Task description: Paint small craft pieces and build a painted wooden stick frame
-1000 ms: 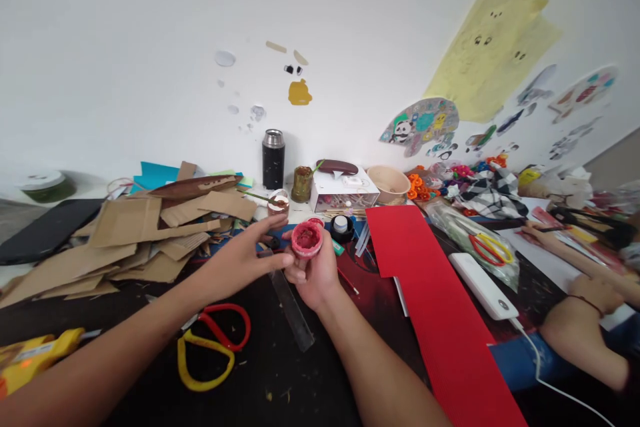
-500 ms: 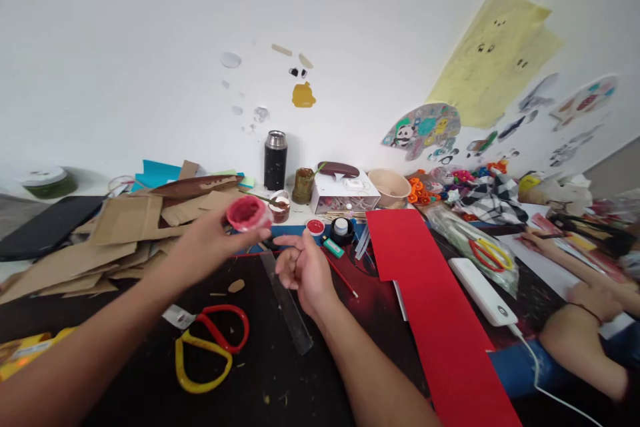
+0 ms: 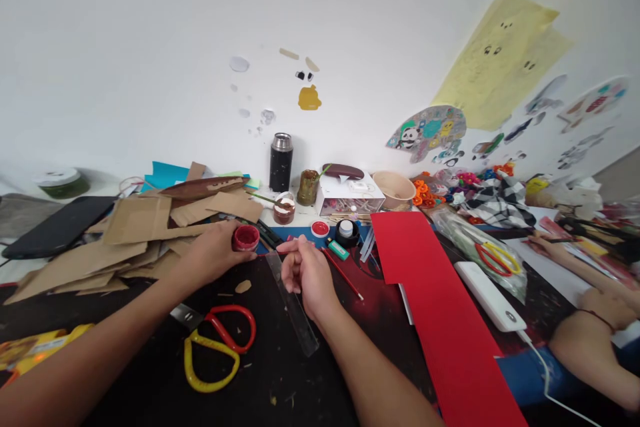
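Observation:
My left hand [image 3: 213,250] is closed around a small jar of red paint [image 3: 246,238], low over the dark table beside the cardboard pieces. My right hand [image 3: 307,273] hovers above a clear ruler [image 3: 295,310], palm turned up and fingers curled; whether anything lies between the fingertips is too small to tell. Behind it sit a red-filled lid [image 3: 320,229], a green lighter [image 3: 339,249] and a red pencil [image 3: 344,275]. Scissors with red and yellow handles [image 3: 213,360] lie in front of my left hand.
Cardboard scraps [image 3: 85,260] are piled at the left. A black flask [image 3: 281,163] and a white box [image 3: 350,195] stand by the wall. Long red card [image 3: 445,313] and a white power bank [image 3: 490,297] lie at the right, near another person's arm [image 3: 590,340].
My left hand has lowered the red jar and brought it more upright. My right hand stays in nearly the same place. The camera view has shifted slightly.

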A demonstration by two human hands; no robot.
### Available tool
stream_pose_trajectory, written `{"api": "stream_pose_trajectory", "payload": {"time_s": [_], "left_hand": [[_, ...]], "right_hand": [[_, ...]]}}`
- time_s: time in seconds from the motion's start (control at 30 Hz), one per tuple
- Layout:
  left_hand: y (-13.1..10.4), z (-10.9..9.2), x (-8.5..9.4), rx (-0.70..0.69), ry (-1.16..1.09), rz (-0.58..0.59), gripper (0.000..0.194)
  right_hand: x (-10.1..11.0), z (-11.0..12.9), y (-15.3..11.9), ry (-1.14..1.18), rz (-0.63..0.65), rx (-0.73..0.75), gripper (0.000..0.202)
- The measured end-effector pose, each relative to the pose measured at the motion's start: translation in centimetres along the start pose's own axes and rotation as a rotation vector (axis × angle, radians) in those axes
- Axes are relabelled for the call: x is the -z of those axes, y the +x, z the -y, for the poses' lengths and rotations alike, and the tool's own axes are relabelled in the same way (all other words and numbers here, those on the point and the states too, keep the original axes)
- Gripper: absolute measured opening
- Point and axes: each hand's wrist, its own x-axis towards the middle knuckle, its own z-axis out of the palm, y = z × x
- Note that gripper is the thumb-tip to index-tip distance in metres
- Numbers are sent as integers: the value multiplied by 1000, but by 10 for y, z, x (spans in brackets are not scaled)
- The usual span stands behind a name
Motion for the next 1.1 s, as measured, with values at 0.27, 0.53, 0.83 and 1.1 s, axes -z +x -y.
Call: {"api": "stream_pose_trajectory", "payload": {"time_s": [0.27, 0.53, 0.83, 1.1], "left_hand": [[10, -7, -22, -25, 64, 1, 39], [3, -5, -22, 4, -56, -93, 84], [-81, -14, -7, -221, -219, -434, 60], [-104, -11, -20, -448, -255, -513, 45]], "right_hand": [[2, 0, -1, -37, 11, 6, 70], [6, -4, 7, -116, -65, 78, 60], [37, 59, 76, -480, -189, 260, 51], [58, 100, 168, -808, -383, 395, 45]]}}
